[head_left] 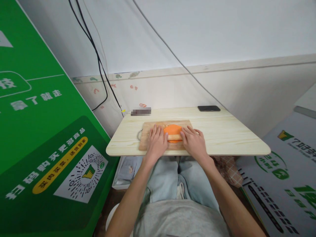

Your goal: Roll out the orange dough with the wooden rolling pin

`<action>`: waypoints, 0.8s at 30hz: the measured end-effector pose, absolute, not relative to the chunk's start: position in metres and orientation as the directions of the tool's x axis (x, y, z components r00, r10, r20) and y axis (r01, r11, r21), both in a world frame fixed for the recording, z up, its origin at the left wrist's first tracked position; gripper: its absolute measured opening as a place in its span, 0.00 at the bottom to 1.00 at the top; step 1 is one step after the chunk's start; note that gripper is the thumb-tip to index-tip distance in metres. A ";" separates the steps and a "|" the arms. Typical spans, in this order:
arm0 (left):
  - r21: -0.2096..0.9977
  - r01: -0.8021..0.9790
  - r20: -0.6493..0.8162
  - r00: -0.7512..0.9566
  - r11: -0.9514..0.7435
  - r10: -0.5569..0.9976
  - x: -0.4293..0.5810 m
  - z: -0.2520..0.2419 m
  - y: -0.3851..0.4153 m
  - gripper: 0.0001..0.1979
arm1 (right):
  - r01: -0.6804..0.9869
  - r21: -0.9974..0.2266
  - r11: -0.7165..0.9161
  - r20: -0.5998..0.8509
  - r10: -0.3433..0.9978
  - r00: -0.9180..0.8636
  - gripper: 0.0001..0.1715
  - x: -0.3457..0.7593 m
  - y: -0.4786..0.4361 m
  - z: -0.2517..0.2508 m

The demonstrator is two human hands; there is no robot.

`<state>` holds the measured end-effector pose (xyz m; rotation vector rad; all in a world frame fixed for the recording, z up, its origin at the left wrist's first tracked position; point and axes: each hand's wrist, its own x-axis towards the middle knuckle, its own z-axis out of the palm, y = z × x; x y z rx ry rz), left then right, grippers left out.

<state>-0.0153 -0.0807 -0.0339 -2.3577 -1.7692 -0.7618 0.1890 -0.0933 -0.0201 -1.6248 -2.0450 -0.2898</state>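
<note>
An orange lump of dough (173, 129) lies flattened on a wooden cutting board (148, 126) on a small pale wooden table (222, 138). A wooden rolling pin (174, 137) lies across the dough. My left hand (156, 142) rests flat on the pin's left end, fingers stretched forward. My right hand (194, 141) lies flat on its right end, fingers pointing toward the dough.
A black phone (208, 108) lies at the table's far edge, a blurred small object (140, 111) at the far left. A large green printed panel (41, 131) leans at the left, cables (98, 59) hang on the wall, a printed board (283, 164) sits right.
</note>
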 end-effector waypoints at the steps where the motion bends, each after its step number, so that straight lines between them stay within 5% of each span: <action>1: 0.215 0.927 0.425 0.195 -0.308 0.884 -0.014 -0.032 -0.077 0.30 | 0.957 -0.147 0.250 0.487 0.860 -0.150 0.31 0.188 -0.090 -0.017; 24: 0.191 0.905 0.466 0.258 -0.381 0.846 -0.019 -0.034 -0.107 0.28 | 0.950 -0.119 0.288 0.607 0.778 -0.160 0.30 0.184 -0.135 -0.040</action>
